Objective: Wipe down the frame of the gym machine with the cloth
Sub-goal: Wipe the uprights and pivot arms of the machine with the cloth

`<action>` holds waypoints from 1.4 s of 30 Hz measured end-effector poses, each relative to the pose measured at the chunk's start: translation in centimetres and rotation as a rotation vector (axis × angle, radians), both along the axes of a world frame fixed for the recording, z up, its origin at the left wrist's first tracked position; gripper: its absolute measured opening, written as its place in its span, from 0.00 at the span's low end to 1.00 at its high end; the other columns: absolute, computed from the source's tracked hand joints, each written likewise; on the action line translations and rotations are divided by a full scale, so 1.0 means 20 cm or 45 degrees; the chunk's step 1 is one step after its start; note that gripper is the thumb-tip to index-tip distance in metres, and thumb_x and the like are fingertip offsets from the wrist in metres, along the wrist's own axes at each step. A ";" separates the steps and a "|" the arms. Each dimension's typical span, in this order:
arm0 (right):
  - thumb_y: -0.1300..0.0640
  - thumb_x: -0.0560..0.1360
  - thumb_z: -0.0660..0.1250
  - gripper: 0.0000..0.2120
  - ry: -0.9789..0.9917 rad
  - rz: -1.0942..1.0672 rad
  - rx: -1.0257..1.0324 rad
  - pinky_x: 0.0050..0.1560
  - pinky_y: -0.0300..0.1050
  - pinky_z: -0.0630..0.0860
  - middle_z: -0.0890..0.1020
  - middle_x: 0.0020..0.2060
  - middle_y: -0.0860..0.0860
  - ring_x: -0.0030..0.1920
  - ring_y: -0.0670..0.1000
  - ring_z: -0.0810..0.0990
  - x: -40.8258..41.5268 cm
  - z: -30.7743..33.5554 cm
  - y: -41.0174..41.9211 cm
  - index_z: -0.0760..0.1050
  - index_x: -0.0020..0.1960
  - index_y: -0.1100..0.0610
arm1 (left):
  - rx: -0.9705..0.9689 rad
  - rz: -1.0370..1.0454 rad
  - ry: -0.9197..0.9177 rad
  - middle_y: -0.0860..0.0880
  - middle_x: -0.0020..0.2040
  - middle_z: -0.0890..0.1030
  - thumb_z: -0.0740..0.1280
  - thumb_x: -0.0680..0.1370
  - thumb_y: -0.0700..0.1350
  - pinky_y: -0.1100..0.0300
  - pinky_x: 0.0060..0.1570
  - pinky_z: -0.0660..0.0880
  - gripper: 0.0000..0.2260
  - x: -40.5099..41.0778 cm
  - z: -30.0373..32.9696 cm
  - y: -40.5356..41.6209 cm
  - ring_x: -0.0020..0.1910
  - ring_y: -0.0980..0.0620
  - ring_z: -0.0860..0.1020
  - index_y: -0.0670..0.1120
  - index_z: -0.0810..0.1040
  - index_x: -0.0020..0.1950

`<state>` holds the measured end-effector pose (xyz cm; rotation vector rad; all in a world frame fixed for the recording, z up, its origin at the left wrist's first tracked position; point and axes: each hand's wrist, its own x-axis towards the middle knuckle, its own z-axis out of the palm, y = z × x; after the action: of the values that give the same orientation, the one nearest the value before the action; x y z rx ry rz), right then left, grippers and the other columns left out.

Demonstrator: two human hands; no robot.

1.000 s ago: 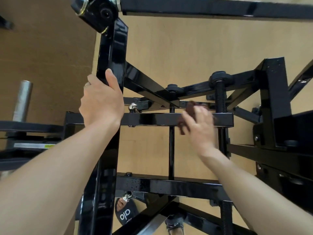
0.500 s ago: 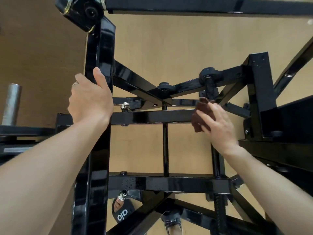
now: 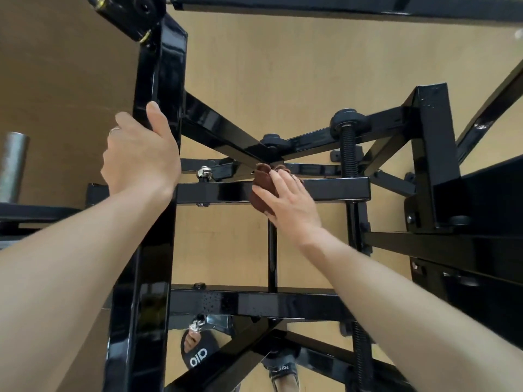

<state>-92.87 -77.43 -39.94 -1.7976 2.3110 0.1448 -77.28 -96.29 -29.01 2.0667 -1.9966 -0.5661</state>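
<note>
Right hand (image 3: pixel 288 203) presses a brown cloth (image 3: pixel 261 190) against the black crossbar (image 3: pixel 226 192) of the gym machine frame, near the bar's middle. Its fingers lie fairly straight over the cloth, with the thumb tucked along the near edge, so the cloth is bunched between palm and bar. Part of the cloth pokes up past the fingertips on the far side, and part hangs below the bar.

Left hand (image 3: pixel 140 157) grasps the thick black post (image 3: pixel 158 114) on the left, the thumb lying up along the post's right face and the fingers wrapped round the far left side. A ring (image 3: pixel 114 130) shows on one finger.

Just right of the cloth a threaded rod (image 3: pixel 348 154) runs through the end of the crossbar, topped by a black knob (image 3: pixel 347 120). A thin black rod (image 3: pixel 272 250) links the crossbar to a second, nearer bar (image 3: pixel 254 302). Far left stands a steel peg (image 3: pixel 12 165). Underneath lies a tan floor (image 3: pixel 283 80), with two feet in sandals (image 3: pixel 198 352) visible at the near edge.
</note>
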 end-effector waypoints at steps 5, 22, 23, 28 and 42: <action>0.57 0.73 0.78 0.34 0.093 -0.204 -0.037 0.72 0.66 0.70 0.67 0.75 0.59 0.76 0.64 0.64 -0.41 0.18 0.39 0.70 0.75 0.48 | 0.008 0.008 0.004 0.35 0.61 0.77 0.45 0.85 0.62 0.46 0.45 0.65 0.30 -0.01 0.02 0.00 0.56 0.32 0.77 0.38 0.70 0.67; 0.61 0.64 0.80 0.55 0.098 0.320 0.237 0.72 0.64 0.66 0.67 0.72 0.61 0.71 0.64 0.67 0.30 -0.08 -0.43 0.52 0.82 0.58 | -0.013 -0.004 -0.061 0.36 0.63 0.76 0.45 0.86 0.62 0.46 0.46 0.65 0.30 -0.01 0.01 0.00 0.59 0.33 0.76 0.39 0.69 0.69; 0.60 0.65 0.80 0.54 0.101 0.293 0.223 0.71 0.64 0.66 0.67 0.72 0.61 0.71 0.64 0.67 0.35 -0.09 -0.47 0.52 0.82 0.58 | -0.012 -0.003 -0.069 0.36 0.63 0.76 0.45 0.86 0.62 0.47 0.47 0.64 0.30 -0.01 0.01 0.00 0.59 0.33 0.76 0.39 0.69 0.69; 0.59 0.68 0.78 0.46 -0.013 0.254 0.076 0.73 0.55 0.67 0.69 0.71 0.56 0.72 0.60 0.67 0.18 -0.07 -0.32 0.58 0.80 0.52 | -0.002 0.000 -0.058 0.36 0.62 0.76 0.45 0.86 0.62 0.47 0.46 0.64 0.30 -0.01 0.02 0.00 0.59 0.33 0.76 0.38 0.69 0.68; 0.56 0.72 0.77 0.42 0.003 -0.064 0.110 0.77 0.57 0.61 0.68 0.73 0.57 0.74 0.60 0.64 -0.07 0.05 -0.07 0.60 0.80 0.53 | 0.017 -0.006 0.002 0.35 0.61 0.77 0.45 0.86 0.62 0.46 0.45 0.65 0.29 -0.01 0.01 -0.01 0.56 0.33 0.77 0.39 0.69 0.67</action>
<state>-94.35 -78.84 -38.87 -1.6976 2.3124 0.2356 -77.44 -96.47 -28.84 2.0695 -2.0027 -0.5829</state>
